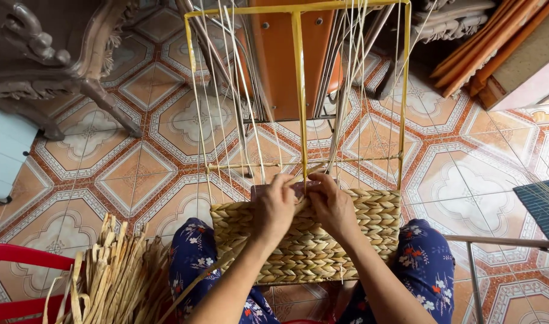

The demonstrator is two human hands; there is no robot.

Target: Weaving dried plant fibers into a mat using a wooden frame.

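A yellow wire frame (pixel 300 90) strung with thin pale strands stands upright between my knees. Its lower part is filled with a band of braided straw weaving (pixel 370 222). My left hand (pixel 274 207) and my right hand (pixel 330 204) meet at the top edge of the weaving, at the frame's middle bar. Both pinch a flat straw strand (pixel 232 255) that trails down past my left arm. The fingertips hide the spot where the strand enters the weave.
A bundle of loose dried straw (pixel 115 273) lies at my lower left beside a red plastic chair (pixel 22 264). A carved dark wooden furniture leg (pixel 100 90) stands at the upper left. An orange chair back (pixel 280 54) is behind the frame. The floor is patterned tile (pixel 466 162).
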